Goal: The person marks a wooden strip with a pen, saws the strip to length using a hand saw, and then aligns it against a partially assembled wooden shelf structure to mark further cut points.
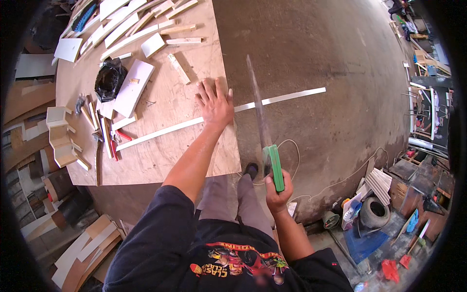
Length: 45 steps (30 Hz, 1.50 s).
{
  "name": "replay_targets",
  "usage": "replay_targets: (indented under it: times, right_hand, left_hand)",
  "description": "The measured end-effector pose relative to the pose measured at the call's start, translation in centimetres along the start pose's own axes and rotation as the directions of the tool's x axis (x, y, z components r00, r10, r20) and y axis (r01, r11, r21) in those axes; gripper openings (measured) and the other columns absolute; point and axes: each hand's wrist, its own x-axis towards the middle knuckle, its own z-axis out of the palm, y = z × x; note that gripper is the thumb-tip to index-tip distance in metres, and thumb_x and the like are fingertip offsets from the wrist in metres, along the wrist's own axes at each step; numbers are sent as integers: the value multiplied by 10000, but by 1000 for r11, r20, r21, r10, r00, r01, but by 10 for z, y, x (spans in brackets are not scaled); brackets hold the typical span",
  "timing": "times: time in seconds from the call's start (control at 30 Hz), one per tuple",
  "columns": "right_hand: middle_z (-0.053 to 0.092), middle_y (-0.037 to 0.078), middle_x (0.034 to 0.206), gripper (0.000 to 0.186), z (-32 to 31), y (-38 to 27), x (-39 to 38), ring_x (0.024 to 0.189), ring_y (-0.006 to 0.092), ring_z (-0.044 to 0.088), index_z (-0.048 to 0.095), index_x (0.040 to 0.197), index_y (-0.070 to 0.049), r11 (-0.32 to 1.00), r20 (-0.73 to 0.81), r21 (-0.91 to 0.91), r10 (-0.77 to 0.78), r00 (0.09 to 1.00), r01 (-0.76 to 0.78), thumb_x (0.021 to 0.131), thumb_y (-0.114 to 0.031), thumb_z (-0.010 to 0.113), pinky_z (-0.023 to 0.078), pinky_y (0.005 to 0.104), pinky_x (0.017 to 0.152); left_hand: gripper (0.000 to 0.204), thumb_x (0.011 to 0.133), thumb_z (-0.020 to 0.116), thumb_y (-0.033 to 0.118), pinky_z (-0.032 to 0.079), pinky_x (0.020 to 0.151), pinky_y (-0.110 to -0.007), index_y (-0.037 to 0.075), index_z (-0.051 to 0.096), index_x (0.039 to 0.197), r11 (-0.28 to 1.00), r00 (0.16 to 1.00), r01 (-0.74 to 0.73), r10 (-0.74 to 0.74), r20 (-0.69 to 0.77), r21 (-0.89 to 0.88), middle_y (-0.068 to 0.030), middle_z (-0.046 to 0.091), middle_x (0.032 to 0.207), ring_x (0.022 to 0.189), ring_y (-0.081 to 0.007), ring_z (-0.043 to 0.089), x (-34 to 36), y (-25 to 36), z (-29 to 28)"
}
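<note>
Both hands have separate duties, as I watch them from my distant place. Left hand [214,104], with fingers spread and grasping nothing, lies flat at the right edge of the counter [151,160]; its heel covers part of the white strip [290,96]. Right hand [279,189], in the lower middle of the frame, is clenched around the green handle [275,168] of the saw [263,127].

The strip goes from the left part of the counter, near a red-handled tool [114,150], under the left hand and out over the floor [316,44], toward the right of the frame. The saw crosses it just beyond the counter's edge (the blade is blurred, so I cannot tell if the teeth touch).

I judge that the step in hand is cutting the strip, or placing the blade for the cut. No cut is visible to me, and the strip appears to be in one piece. For the next move, I think the left hand must press firmly, while the right hand guides short, straight strokes. Because the far end has no support, it could shake or break off roughly.
</note>
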Motion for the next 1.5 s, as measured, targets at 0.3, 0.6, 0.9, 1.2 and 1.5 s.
replay_targets:
  times: [0.3,0.6,0.9,1.2,1.5]
  right_hand:
    - [684,135,843,282,-3,5,-8,746,268,694,652,1107,27,993,3,-98,-60,998,60,863,-101,713,548,357,712]
    - [677,105,831,272,0,3,-2,733,219,672,639,1113,20,1000,-9,-11,-4,1000,4,897,-129,708,542,336,709]
    - [693,132,874,266,11,-10,2,765,259,694,654,1085,11,988,16,-147,-52,999,54,856,-83,748,544,357,713]
    - [697,160,866,246,20,-10,-10,753,289,707,665,1075,-3,985,0,-170,-20,1000,20,855,-76,747,549,371,699]
    - [695,142,855,229,33,-42,-7,738,233,702,667,1079,2,977,7,-214,3,1000,-1,882,-90,741,547,352,680]
  left_hand:
    - [702,1018,473,446,122,1198,-663,80,283,1586,998,989,52,-56,135,36,-251,161,1657,1530,-489,95,-1,-2,-9]
    - [701,1011,478,453,146,1180,-688,61,320,1570,1000,996,-22,21,91,5,-265,207,1637,1520,-504,121,-4,-19,-9]
    - [659,1030,453,426,164,1163,-700,92,298,1577,993,990,121,-121,71,11,-263,206,1635,1524,-493,126,4,-5,-1]
    - [671,1062,354,432,54,1214,-648,109,174,1622,984,945,169,-180,273,65,-229,71,1683,1556,-432,13,9,3,-16]
    - [677,1063,357,416,47,1215,-650,107,141,1625,977,920,185,-210,331,108,-217,62,1687,1557,-426,14,14,8,-24]
